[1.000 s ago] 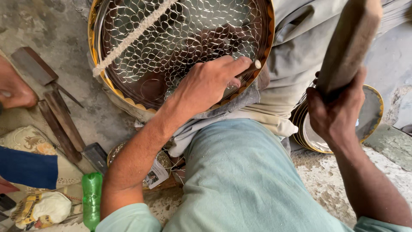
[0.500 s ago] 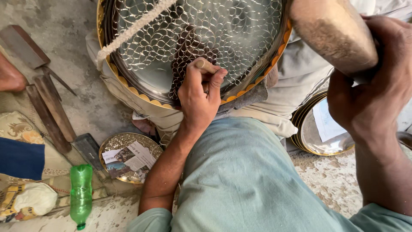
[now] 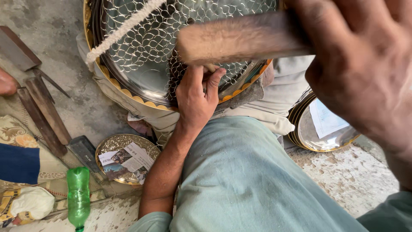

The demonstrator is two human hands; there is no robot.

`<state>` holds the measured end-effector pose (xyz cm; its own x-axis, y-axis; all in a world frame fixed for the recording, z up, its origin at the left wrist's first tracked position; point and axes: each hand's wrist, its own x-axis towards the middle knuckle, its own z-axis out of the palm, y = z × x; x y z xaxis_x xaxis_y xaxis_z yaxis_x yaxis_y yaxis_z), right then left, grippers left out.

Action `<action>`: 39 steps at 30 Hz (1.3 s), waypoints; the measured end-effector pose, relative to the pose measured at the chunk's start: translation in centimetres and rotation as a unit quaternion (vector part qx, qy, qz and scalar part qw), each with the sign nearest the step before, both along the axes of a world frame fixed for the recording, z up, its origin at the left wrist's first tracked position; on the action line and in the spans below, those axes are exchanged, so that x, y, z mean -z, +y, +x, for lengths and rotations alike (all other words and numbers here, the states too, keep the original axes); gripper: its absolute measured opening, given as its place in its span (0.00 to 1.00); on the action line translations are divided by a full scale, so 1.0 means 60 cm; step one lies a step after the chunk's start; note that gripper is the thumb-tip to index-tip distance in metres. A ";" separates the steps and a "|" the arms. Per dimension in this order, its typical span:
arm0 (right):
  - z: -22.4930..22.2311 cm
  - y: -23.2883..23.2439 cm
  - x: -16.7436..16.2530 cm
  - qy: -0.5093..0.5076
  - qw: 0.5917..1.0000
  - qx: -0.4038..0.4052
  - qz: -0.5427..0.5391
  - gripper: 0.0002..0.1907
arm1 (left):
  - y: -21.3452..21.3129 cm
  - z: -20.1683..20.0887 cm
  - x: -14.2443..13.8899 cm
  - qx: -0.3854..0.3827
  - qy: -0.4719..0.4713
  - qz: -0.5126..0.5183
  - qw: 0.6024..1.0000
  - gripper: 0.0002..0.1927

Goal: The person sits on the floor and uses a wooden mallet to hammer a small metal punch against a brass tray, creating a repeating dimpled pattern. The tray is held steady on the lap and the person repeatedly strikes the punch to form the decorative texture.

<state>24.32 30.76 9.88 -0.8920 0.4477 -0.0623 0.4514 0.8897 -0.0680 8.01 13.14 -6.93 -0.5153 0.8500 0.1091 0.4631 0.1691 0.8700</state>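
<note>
A large round metal tray point(image 3: 141, 73) with a scale-like engraved pattern and a gold scalloped rim rests against my lap. My left hand point(image 3: 195, 101) presses on its lower part, fingers pinched around a thin tool that is mostly hidden. My right hand point(image 3: 365, 64) is raised close to the camera, blurred, and grips a thick wooden mallet point(image 3: 240, 38) that crosses above the left hand. A pale twisted rope point(image 3: 124, 30) lies across the tray's upper left.
A small gold plate point(image 3: 107, 148) holding a folded paper, a green plastic bottle point(image 3: 78, 193) and several flat metal tools point(image 3: 43, 116) lie on the ground at the left. Stacked trays point(image 3: 309, 144) lie at the right. Another person's hand point(image 3: 6, 81) and blue sleeve point(image 3: 17, 163) show at the left edge.
My right hand has swung the mallet from upright at the right to level over the tray. My left hand has shifted from the tray's right rim to its lower middle.
</note>
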 end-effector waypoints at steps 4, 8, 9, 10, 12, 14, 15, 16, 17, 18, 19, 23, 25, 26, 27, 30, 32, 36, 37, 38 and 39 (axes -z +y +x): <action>0.004 0.002 0.000 -0.028 0.999 0.033 0.000 0.32 | 0.006 -0.002 -0.001 0.021 -0.026 0.021 0.999 0.13; -0.003 0.009 0.003 -0.003 0.994 0.093 -0.062 0.27 | 0.015 -0.003 -0.001 0.039 0.000 0.019 0.999 0.13; -0.005 0.012 0.010 0.056 0.975 0.151 -0.152 0.24 | 0.017 -0.004 0.000 0.041 0.004 0.024 0.999 0.14; -0.002 0.013 0.012 0.058 0.977 0.143 -0.148 0.22 | 0.018 -0.005 0.000 0.043 0.008 0.029 0.999 0.15; 0.013 0.016 0.016 0.004 0.997 0.058 -0.041 0.20 | 0.020 -0.008 0.000 0.068 -0.018 0.002 0.997 0.13; 0.033 0.018 0.028 -0.040 0.998 -0.004 0.045 0.20 | 0.021 -0.010 0.000 0.084 -0.026 -0.010 0.996 0.14; 0.041 0.017 0.038 -0.030 0.999 0.014 0.030 0.21 | 0.022 -0.011 -0.001 0.089 -0.023 -0.010 0.996 0.16; 0.049 0.017 0.049 -0.020 0.999 0.031 0.016 0.23 | 0.023 -0.012 -0.001 0.093 -0.019 -0.008 0.995 0.19; 0.057 0.017 0.059 -0.010 0.999 0.050 0.003 0.24 | 0.024 -0.013 -0.001 0.100 -0.026 -0.008 0.995 0.19; 0.064 0.018 0.068 0.002 0.998 0.068 -0.010 0.25 | 0.026 -0.014 -0.002 0.107 -0.033 -0.007 0.994 0.19; 0.073 0.019 0.073 0.009 0.997 0.077 -0.019 0.26 | 0.028 -0.014 -0.003 0.113 -0.039 -0.006 0.993 0.19; 0.099 0.016 0.083 0.043 0.990 0.109 -0.074 0.27 | 0.036 -0.016 -0.007 0.147 -0.017 -0.026 0.989 0.22; 0.103 0.009 0.088 0.064 0.985 0.133 -0.094 0.26 | 0.040 -0.017 -0.007 0.154 -0.015 -0.011 0.988 0.22; 0.104 0.006 0.090 0.062 0.986 0.133 -0.082 0.26 | 0.043 -0.017 -0.007 0.162 -0.020 -0.030 0.986 0.21; 0.106 0.003 0.089 0.034 0.993 0.105 -0.029 0.25 | 0.045 -0.016 -0.007 0.169 -0.025 -0.051 0.984 0.20; 0.102 -0.013 0.092 0.082 0.977 0.166 -0.105 0.24 | 0.051 -0.015 -0.008 0.182 -0.016 -0.056 0.982 0.20; 0.103 -0.020 0.091 0.065 0.978 0.171 -0.098 0.23 | 0.049 -0.014 -0.012 0.182 -0.006 -0.056 0.982 0.19; 0.121 -0.022 0.080 0.013 0.994 0.106 -0.003 0.24 | 0.023 -0.010 -0.030 0.076 -0.007 -0.016 0.997 0.12; 0.126 -0.021 0.080 0.040 0.991 0.123 -0.039 0.23 | 0.014 -0.009 -0.035 0.028 -0.009 0.010 1.000 0.10; 0.131 -0.019 0.080 0.068 0.985 0.140 -0.075 0.23 | 0.006 -0.006 -0.037 -0.005 -0.062 0.005 0.998 0.10; 0.134 -0.017 0.081 0.093 0.975 0.164 -0.120 0.22 | -0.001 -0.001 -0.038 -0.038 -0.115 0.000 0.993 0.10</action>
